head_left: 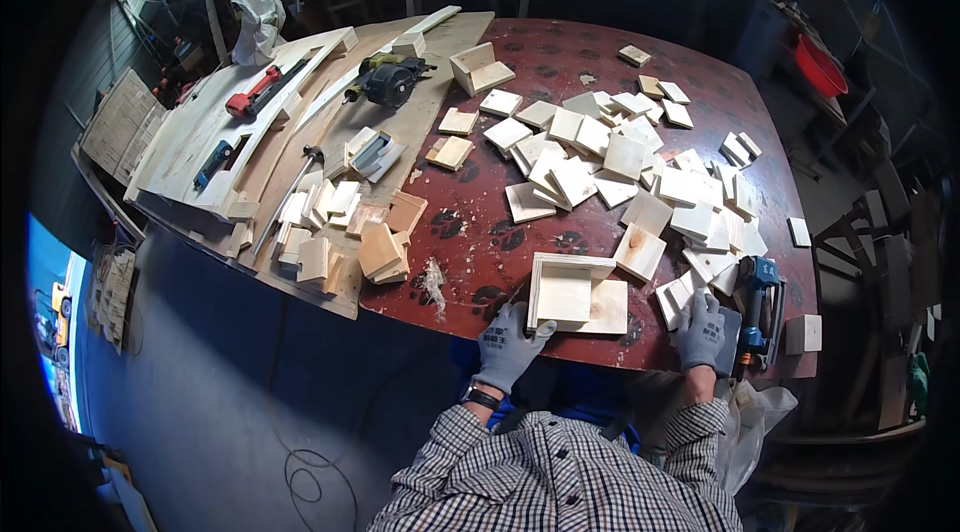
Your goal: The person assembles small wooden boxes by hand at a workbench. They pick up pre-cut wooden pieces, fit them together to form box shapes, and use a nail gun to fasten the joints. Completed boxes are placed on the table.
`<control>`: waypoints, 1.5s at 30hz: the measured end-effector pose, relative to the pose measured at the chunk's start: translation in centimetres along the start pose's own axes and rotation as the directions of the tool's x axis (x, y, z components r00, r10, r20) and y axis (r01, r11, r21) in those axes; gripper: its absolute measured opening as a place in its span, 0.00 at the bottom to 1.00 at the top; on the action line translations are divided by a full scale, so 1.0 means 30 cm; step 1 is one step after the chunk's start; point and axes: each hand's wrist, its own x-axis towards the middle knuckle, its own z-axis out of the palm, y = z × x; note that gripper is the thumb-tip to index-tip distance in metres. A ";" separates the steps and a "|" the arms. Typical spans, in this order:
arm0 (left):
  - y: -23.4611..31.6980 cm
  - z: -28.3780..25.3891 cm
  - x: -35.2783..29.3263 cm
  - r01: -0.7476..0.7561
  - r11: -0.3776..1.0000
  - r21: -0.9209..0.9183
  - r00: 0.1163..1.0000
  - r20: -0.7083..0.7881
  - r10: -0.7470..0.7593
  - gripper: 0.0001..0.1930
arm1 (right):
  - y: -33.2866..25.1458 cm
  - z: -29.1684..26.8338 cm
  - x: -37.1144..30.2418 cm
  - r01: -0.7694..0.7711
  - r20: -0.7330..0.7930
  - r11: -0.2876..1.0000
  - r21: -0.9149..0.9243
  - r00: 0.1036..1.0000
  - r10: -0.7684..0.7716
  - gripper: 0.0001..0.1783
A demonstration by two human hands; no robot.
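Near the front edge of the red table (470,305) stands a small pale wooden box frame (565,294), with upright boards at its left and back. My left hand (508,344), in a grey glove, is closed on its lower left corner, thumb at the front. A flat wooden board (609,307) lies against its right side. My right hand (703,334), also gloved, reaches forward with fingers stretched out, touching a small wooden board (673,304). Just right of that hand, a blue and black nail gun (762,307) rests at the table edge.
Many loose wooden boards (625,156) are heaped beyond the frame. Wood blocks (383,254), a hammer (307,164), a circular saw (388,80) and a red power tool (255,94) lie on the left bench. A wooden block (803,334) sits at the right corner. A cable (305,462) coils on the floor.
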 end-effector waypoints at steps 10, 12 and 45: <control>-0.012 0.016 -0.008 0.018 1.000 0.000 1.000 0.004 -0.018 0.32 | 0.023 0.023 0.005 0.032 0.010 0.999 -0.015 0.999 -0.032 0.26; -0.006 0.002 -0.004 0.044 0.999 -0.008 0.997 0.059 -0.044 0.34 | 0.017 0.013 0.005 0.014 0.022 1.000 -0.009 1.000 -0.014 0.26; 0.001 -0.010 -0.001 0.101 0.995 -0.010 0.979 0.179 -0.098 0.38 | 0.033 0.027 0.007 0.028 0.016 0.999 -0.020 1.000 -0.027 0.25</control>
